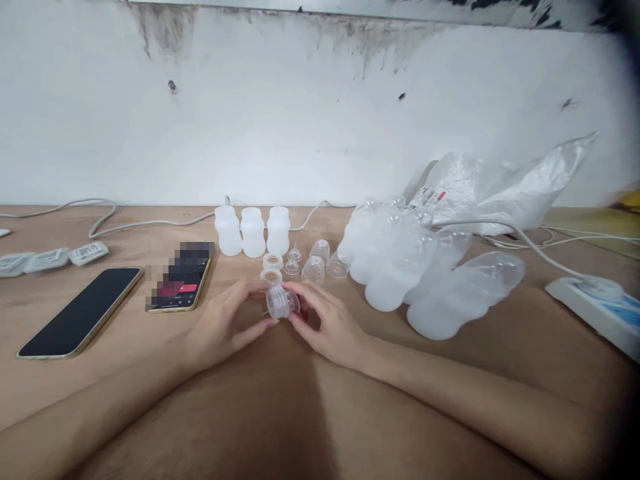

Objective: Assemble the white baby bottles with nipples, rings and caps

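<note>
Just above the table, between both hands, is a clear ribbed screw ring [277, 302] with a transparent bottle nipple [293, 303] at its right side. My left hand [215, 327] pinches the ring between thumb and fingers. The fingers of my right hand [335, 327] close round the nipple; how far it sits inside the ring is hard to make out. Right behind them lie two more rings, a front ring [271, 276] and a back ring [273, 261]. Beside these stand clear nipples [293, 267] and several clear domed caps [313, 270].
Three frosted baby bottles [253, 232] stand in a row at the back. Bagged bottles [385, 293] lie to the right, before a silvery plastic bag [520, 193]. A power strip [595, 307] is far right. Two phones, one dark [83, 313] and one lit [193, 273], lie left.
</note>
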`<state>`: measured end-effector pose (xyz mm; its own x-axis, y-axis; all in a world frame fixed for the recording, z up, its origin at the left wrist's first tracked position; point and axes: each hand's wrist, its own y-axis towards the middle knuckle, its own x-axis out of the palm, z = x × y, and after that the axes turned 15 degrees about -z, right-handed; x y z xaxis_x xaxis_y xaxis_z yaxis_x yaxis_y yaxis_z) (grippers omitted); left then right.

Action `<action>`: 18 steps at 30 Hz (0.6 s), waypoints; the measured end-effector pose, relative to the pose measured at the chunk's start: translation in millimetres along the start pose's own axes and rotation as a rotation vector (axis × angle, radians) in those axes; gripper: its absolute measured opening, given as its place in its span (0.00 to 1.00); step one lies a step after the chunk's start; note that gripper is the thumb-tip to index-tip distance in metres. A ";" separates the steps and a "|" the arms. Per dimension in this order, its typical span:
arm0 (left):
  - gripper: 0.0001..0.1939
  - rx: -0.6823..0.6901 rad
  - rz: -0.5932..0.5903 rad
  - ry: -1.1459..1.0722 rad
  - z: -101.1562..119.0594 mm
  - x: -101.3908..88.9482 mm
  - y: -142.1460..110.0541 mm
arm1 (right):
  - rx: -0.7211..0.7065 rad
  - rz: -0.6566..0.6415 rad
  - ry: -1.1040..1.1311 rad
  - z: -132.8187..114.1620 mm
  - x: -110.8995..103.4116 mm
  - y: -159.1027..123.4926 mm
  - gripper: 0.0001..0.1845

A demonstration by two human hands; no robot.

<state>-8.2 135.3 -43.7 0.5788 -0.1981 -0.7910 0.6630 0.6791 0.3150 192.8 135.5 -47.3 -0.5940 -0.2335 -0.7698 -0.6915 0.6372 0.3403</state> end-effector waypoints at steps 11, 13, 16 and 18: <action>0.20 -0.006 -0.007 0.000 0.6 -1.4 0.2 | -0.096 -0.087 0.186 1.2 -1.5 -0.9 0.24; 0.19 0.012 -0.027 0.017 2.0 -2.1 0.3 | -0.086 -0.067 0.175 0.4 -2.4 -0.6 0.24; 0.16 0.049 -0.094 0.044 5.5 -2.8 0.9 | -0.045 -0.057 0.146 -2.0 -4.1 0.6 0.19; 0.14 0.062 -0.113 0.054 7.4 -3.0 1.4 | -0.026 -0.062 0.148 -3.4 -5.2 1.6 0.15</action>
<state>-5.5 131.6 -37.1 0.4731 -0.2317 -0.8500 0.7517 0.6094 0.2523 193.4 135.2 -40.9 -0.6028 -0.3786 -0.7023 -0.7379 0.5994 0.3103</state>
